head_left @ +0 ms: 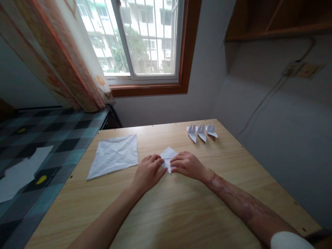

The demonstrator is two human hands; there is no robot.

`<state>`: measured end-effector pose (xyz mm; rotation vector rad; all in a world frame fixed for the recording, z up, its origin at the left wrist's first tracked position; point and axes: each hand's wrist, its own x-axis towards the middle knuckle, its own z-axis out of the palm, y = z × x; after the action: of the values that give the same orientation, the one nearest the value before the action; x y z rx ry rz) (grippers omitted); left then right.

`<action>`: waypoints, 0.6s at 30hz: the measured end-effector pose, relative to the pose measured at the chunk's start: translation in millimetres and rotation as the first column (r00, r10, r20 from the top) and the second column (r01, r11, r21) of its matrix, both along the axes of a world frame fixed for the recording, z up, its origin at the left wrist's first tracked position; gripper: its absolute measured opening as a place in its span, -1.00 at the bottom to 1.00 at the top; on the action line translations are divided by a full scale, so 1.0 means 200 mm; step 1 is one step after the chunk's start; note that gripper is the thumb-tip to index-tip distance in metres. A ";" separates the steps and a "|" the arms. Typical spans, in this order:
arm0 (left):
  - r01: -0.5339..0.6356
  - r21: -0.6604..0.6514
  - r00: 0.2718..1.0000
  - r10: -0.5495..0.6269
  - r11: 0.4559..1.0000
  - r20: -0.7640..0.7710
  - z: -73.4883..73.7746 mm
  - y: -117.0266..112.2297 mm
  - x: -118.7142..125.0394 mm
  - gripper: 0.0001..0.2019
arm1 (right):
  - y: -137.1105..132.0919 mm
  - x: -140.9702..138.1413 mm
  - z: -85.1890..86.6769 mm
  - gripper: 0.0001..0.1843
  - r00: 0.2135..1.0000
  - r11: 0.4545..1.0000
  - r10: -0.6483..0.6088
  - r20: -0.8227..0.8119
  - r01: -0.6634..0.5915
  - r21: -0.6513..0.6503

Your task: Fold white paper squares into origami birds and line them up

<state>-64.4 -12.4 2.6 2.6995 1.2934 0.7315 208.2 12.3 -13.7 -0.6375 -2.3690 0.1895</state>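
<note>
Two hands, left hand (148, 171) and right hand (187, 164), fingers flat upon one folded paper (168, 155); three paper cranes (201, 131) beyond.

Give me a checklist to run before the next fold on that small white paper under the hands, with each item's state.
1. Small white folded paper lies flat on the light wooden table: ok.
2. Left hand presses its near left edge: ok.
3. Right hand presses its near right edge: ok.
4. Edges under the fingers aligned: cannot tell, the fingers hide them.
5. Large creased white paper sheet lies apart to the left, not touching: ok.
6. Three small white folded paper figures stand apart in a row at the far edge: ok.
</note>
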 end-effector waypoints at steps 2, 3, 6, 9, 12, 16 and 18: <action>-0.007 -0.012 1.000 0.007 1.000 0.012 -0.01 0.01 0.00 -0.83 | 0.00 0.00 0.00 -0.68 1.000 1.000 -0.005 0.017 0.005 -0.004; -0.010 -0.017 1.000 0.010 1.000 0.019 0.00 0.01 0.00 -0.83 | -0.01 0.00 0.00 -0.64 0.999 1.000 -0.011 0.031 0.012 -0.007; -0.006 -0.030 0.999 0.008 1.000 0.046 0.01 0.00 0.01 -0.80 | -0.02 0.00 0.00 -0.70 0.998 0.999 -0.033 0.057 0.034 -0.020; 0.007 -0.038 0.998 -0.005 0.999 0.067 0.03 -0.01 0.01 -0.75 | -0.02 -0.01 0.00 -0.77 0.999 0.999 -0.037 0.035 0.038 -0.037; 0.021 -0.051 0.997 -0.018 0.998 0.070 0.03 -0.02 0.00 -0.69 | -0.02 -0.01 0.01 -0.80 1.000 0.998 -0.026 0.009 0.027 -0.060; 0.018 -0.021 0.999 -0.017 1.000 0.032 0.01 -0.01 0.00 -0.73 | -0.02 -0.01 0.02 -0.88 0.999 0.998 -0.033 0.007 0.033 -0.052; 0.015 -0.012 1.000 -0.015 1.000 0.018 0.00 0.00 0.00 -0.83 | -0.03 -0.01 0.02 -0.90 0.999 0.999 -0.037 0.019 0.037 -0.040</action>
<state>-64.7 -12.4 3.3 2.6841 1.2680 0.7423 205.8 6.2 -10.3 -0.7043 -2.3742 0.2161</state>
